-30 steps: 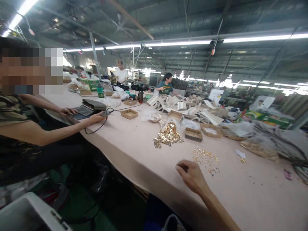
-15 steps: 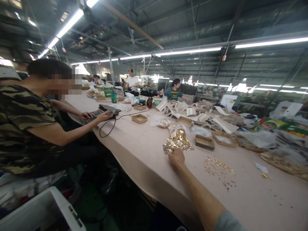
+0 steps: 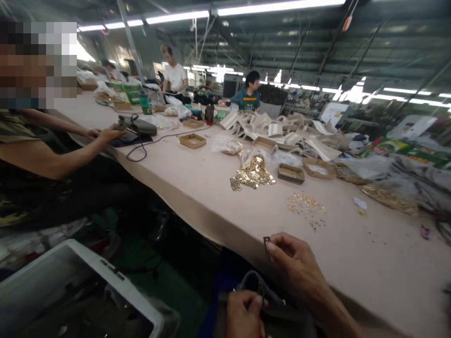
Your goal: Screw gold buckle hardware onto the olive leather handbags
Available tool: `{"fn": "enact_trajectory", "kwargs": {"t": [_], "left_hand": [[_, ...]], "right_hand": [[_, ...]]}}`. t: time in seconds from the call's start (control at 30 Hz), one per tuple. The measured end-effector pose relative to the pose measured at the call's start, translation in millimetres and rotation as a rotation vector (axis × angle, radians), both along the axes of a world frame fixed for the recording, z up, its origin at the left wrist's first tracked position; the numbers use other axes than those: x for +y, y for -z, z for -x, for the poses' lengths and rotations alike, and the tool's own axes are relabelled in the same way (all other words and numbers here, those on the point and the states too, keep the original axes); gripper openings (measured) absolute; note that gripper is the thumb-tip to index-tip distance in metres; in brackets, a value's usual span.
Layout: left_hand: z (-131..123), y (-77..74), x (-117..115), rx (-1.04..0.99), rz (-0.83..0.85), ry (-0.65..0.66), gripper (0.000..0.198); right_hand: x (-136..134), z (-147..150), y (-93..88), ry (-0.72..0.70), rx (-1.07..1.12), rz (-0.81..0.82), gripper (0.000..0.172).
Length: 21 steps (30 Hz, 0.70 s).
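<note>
My right hand pinches a small flat metal plate with a hole between thumb and fingertips, above the table's front edge. Below it, my left hand is closed on the looped strap of a dark bag, low at the bottom of the view. Much of the bag is in shadow or cut off. Farther up the table lies a pile of shiny gold metal pieces, partly in a clear plastic bag. Smaller gold bits are scattered nearer to me.
A light plastic crate holding dark items stands at lower left. Cardboard trays and a heap of beige strips lie across the table. At left, a co-worker's hands handle a dark bag beside a black cord.
My right hand has drawn back from the gold pile toward me, now with a metal plate. My left hand and the dark bag have come into view. The view has tipped downward.
</note>
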<state>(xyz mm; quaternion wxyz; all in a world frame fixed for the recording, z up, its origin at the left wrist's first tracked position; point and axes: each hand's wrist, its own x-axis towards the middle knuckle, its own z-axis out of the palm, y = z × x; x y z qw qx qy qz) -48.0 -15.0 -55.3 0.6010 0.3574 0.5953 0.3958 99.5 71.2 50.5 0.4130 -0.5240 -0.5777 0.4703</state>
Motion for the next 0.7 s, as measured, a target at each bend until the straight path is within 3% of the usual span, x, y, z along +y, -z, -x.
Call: {"fn": "enact_trajectory", "kwargs": {"t": [0.13,0.3,0.53,0.7], "left_hand": [[-7.8,-6.7,1.7,-0.146,0.009,0.017,0.048],[-13.8,-14.1,2.4,-0.163,0.004,0.074,0.055],[-23.3,-12.6,-0.2,-0.167,-0.017,0.088,0.064],[-27.1,-15.5,-0.4,-0.182,0.003,0.105,0.061]], "right_hand": [[-55.5,-10.6,33.3,0.153,0.123,0.095,0.044],[-76.2,-18.3,71.4,0.141,0.133,0.184,0.038],[-73.2,-21.1,80.9,0.126,0.082,0.059,0.028],[-76.1,-25.8,90.9,0.144,0.137,0.06,0.025]]}}
